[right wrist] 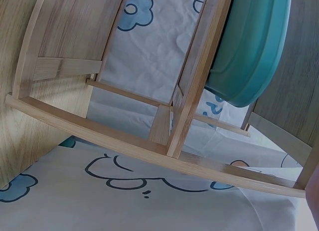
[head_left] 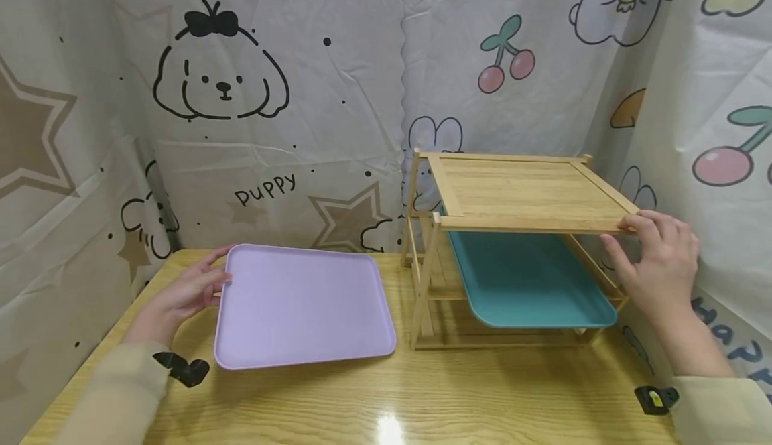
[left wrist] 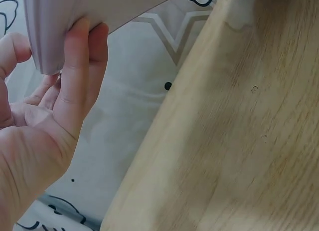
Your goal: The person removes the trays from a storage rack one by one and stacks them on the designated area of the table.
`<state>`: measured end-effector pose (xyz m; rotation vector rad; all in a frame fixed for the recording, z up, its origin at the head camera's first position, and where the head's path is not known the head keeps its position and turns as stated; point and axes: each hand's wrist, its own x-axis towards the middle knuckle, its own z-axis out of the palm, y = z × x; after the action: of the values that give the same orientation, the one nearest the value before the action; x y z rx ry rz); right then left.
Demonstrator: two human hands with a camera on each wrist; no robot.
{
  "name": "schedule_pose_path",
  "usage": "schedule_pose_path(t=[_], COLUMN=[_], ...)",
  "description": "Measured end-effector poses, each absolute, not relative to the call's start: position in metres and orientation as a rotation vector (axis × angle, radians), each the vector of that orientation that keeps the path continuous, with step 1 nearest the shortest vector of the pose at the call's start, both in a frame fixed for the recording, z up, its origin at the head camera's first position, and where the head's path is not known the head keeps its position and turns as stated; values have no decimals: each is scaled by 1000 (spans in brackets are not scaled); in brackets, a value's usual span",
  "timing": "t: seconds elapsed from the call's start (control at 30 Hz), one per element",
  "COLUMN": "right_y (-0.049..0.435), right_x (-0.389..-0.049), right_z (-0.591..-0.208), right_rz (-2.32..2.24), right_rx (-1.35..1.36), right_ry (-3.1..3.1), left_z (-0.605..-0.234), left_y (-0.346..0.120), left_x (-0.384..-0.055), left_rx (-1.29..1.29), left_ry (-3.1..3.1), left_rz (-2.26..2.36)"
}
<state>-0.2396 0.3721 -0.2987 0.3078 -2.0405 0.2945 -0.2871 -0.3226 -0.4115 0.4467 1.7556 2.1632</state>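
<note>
A light purple tray (head_left: pixel 304 307) is pinched at its left edge by my left hand (head_left: pixel 189 287). In the left wrist view the thumb and fingers (left wrist: pixel 75 76) grip the tray's rim (left wrist: pixel 47 36) from both sides, above the table. My right hand (head_left: pixel 660 257) holds the front right corner of the wooden rack's top shelf (head_left: pixel 531 190), fingers on top and thumb below. Beneath that shelf a teal tray (head_left: pixel 531 281) lies on the middle level, its front sticking out past the rack. The right wrist view shows the teal tray (right wrist: pixel 254 46) and the rack's side rail (right wrist: pixel 99 126).
The rack stands on a wood-grain table (head_left: pixel 386 391), right of the purple tray. Its bottom shelf (head_left: pixel 506 339) sits low over the tabletop. Printed cloth (head_left: pixel 338 96) hangs behind the table and along both sides, close to the right hand.
</note>
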Motion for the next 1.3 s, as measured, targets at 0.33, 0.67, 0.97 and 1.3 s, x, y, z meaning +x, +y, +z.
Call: schedule_pose_path(t=[0.33,0.67,0.97,1.3], right_y=[372,371,372,372], right_x=[-238,-239,-239,-239], right_z=[-298,-299,-300,-302], right_rz=[288,292,289,295], right_rx=[302,298,293,293], right_ry=[-2057,-2049,-2049,-2048], left_z=[-418,-422,-431,-448], left_y=[-314,-310,-308,-301], left_x=[-306,-308,-307,-311], left_rx=[130,88,101,73], left_ry=[1927,2019,2158,2345], left_rz=[2061,2006,1916,1752])
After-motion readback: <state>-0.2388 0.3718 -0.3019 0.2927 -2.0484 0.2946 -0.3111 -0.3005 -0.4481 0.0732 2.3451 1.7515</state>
